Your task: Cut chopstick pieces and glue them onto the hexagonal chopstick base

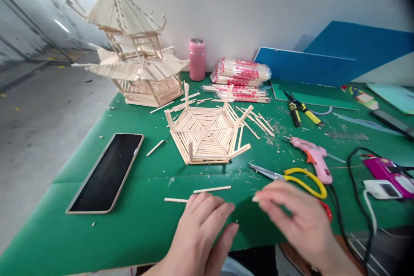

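Observation:
My left hand (205, 228) hovers over the front of the green table, thumb and fingers apart, holding nothing. Close beyond its fingers lie two loose sticks, one (211, 189) whole in view and another (175, 200) partly covered by the hand. To the right, my right hand (293, 215) pinches a small pale piece (255, 199) between thumb and fingertips. Yellow-handled scissors (304, 181) lie just behind that hand. A six-sided stick base (205, 131) with short posts at its corners rests mid-table, beyond both hands.
A stick pagoda (139, 56) stands at the back left, near a pink flask (197, 59) and wrapped stick bundles (239, 75). A phone (106, 172) lies left. Pliers (300, 110), a pink glue gun (312, 157) and cables are on the right.

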Motion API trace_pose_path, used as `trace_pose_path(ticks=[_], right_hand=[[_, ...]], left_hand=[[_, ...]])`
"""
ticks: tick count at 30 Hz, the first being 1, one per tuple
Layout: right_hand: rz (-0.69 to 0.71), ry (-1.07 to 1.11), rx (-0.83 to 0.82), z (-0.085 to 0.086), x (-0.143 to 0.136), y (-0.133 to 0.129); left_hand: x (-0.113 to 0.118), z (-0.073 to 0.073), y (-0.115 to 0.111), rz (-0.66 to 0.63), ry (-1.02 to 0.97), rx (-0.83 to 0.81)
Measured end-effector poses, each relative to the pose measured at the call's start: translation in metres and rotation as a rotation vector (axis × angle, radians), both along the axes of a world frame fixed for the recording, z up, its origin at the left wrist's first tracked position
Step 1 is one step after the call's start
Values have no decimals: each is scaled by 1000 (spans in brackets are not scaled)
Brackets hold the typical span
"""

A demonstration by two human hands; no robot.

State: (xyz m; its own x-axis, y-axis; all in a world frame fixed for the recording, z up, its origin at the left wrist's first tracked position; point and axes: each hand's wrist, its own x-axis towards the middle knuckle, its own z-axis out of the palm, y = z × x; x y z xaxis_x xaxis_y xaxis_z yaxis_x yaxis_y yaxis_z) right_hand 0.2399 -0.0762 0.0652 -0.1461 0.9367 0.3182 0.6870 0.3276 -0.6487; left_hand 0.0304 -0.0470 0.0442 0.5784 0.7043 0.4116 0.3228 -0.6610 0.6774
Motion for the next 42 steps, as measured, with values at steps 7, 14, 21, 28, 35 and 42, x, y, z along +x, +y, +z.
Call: trace_pose_path(ticks=[7,14,21,28,35,42], right_hand=[[85,321,-89,-16,-30,-7],[124,323,-122,-9,-32,5],[-614,331,85,-17,8,5],[-703,-251,-22,-38,68,-23],[-554,-540,-186,-62,85,-35],[-413,-595,-265,-56,100,-18]], left_hand=[[18,-1,-3,-94,26,-301],[12,4,2,-7,-60,-322],[17,2,13,215,-11,-301],[14,-7,20,228,48,-336],[21,2,26,159,56,-502],[16,-2,20,189,9,-620]])
